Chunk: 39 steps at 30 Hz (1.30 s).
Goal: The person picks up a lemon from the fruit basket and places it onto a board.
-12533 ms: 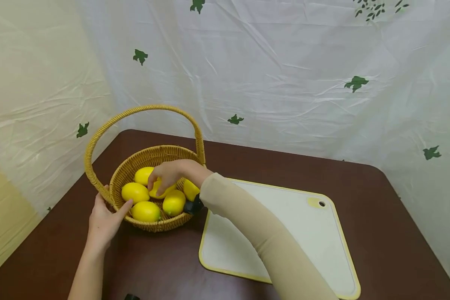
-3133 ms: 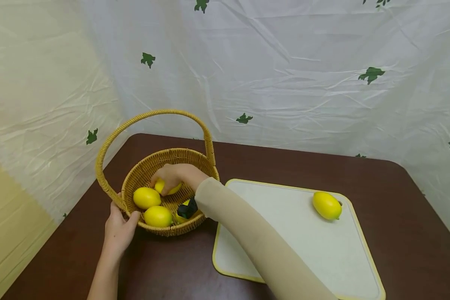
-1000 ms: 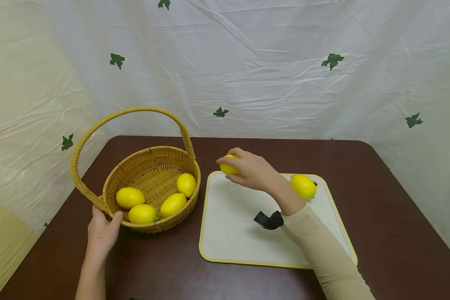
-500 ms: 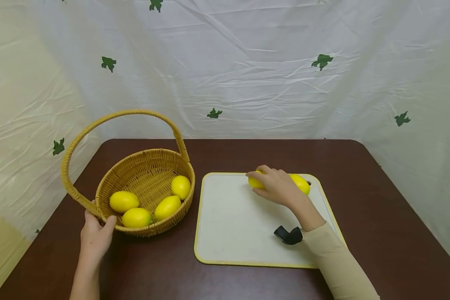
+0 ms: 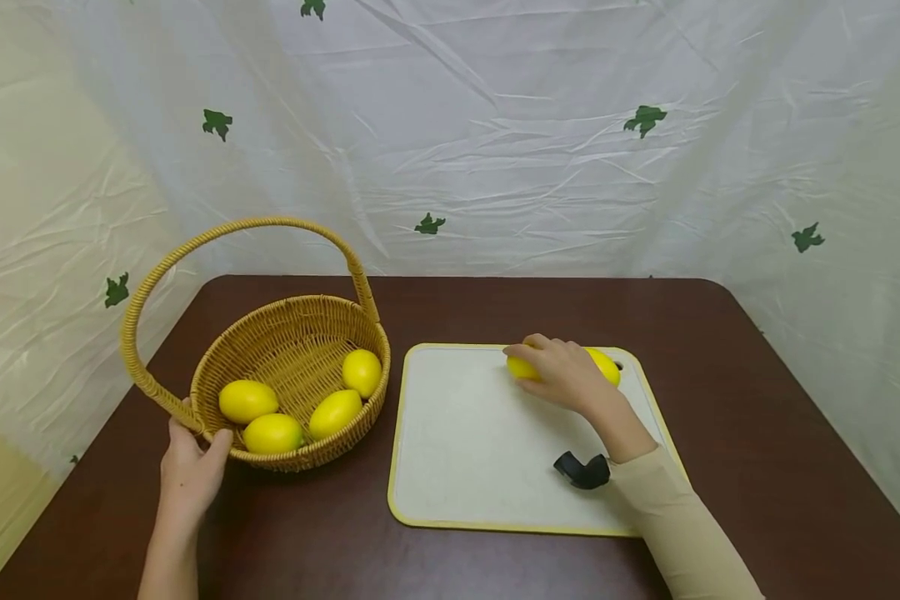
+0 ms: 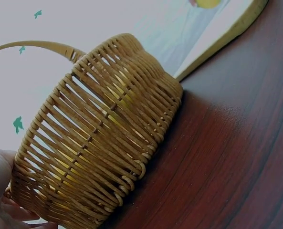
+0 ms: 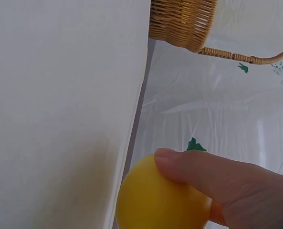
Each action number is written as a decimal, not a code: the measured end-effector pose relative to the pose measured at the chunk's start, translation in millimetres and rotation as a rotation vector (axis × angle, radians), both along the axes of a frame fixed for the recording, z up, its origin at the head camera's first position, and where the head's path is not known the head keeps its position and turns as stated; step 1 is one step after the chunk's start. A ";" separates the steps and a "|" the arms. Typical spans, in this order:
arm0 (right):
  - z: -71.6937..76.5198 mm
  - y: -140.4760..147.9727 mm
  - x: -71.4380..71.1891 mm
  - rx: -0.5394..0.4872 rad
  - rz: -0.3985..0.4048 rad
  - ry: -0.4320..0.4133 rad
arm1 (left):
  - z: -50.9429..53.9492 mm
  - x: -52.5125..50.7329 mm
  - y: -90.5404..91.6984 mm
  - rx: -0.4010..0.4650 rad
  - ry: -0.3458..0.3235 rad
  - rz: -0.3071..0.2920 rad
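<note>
On the left, my left hand [image 5: 191, 477] grips the near-left rim of a wicker basket [image 5: 270, 329], its thumb over the edge by the handle's foot. Several lemons [image 5: 272, 434] lie inside along the basket's near and right side. My right hand [image 5: 570, 379] holds another lemon [image 5: 521, 368] at the far part of a white cutting board [image 5: 457, 450] with a yellow edge. In the right wrist view the thumb presses that lemon [image 7: 155, 200]; its underside contact with the board is hard to tell. Partly behind the right hand, one more lemon [image 5: 606, 365] lies on the board.
A dark brown table [image 5: 322, 542] carries basket and board, which stand a little apart. The basket's tall handle [image 5: 270, 222] arches above it. A white curtain [image 5: 495, 167] with green leaf shapes hangs behind the table. A black wrist mount [image 5: 581, 471] juts from the right sleeve.
Earlier my right hand reached into the basket; one lemon came to lie on the board. It then carried a second from the basket rightward and down to the board. My left hand stays at the rim.
</note>
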State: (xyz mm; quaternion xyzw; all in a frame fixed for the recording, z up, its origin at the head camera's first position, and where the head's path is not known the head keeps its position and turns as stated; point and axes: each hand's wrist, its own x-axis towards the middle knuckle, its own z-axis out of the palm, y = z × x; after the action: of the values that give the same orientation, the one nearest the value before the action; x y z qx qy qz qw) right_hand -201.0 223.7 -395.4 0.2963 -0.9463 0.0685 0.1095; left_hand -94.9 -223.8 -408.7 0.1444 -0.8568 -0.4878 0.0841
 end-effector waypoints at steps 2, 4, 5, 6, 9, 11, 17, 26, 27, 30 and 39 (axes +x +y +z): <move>-1.9 0.1 -0.7 0.003 -0.001 -0.004 | 1.0 -0.1 0.3 0.001 0.004 -0.002; -3.3 0.5 -1.1 0.005 -0.005 -0.009 | 1.4 0.0 0.4 0.006 0.006 0.000; -3.7 0.6 -1.3 0.006 -0.009 -0.010 | 1.5 0.1 0.4 0.008 0.006 0.004; -4.3 0.9 -1.5 0.007 -0.011 -0.011 | 1.7 0.2 0.4 0.008 0.005 0.009; -5.1 1.2 -2.2 0.009 -0.018 -0.022 | 1.6 0.4 0.2 0.007 0.003 0.021; -5.0 1.2 -2.8 0.012 -0.021 -0.025 | 1.1 0.1 -0.3 0.003 -0.003 0.022; -3.4 1.3 -4.6 0.014 -0.030 0.002 | 0.3 -0.2 -0.1 0.005 -0.004 0.014; -5.0 1.7 -5.7 0.001 -0.022 -0.008 | -0.5 0.4 0.7 0.026 0.001 0.014; -4.9 1.7 -5.6 -0.001 -0.018 -0.009 | -0.9 0.4 0.5 0.023 0.001 0.013; -4.1 1.7 -5.2 -0.005 -0.012 -0.016 | -2.1 0.9 0.4 0.018 0.006 0.016; -1.6 1.8 -6.2 -0.033 -0.015 -0.055 | -1.0 0.7 -0.1 0.030 0.000 0.015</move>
State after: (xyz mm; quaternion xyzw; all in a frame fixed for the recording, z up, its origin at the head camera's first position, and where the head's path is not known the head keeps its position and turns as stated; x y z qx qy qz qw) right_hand -207.2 225.4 -397.0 0.2853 -0.9499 0.0915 0.0889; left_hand -94.1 -223.9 -409.7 0.1521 -0.8484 -0.4997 0.0858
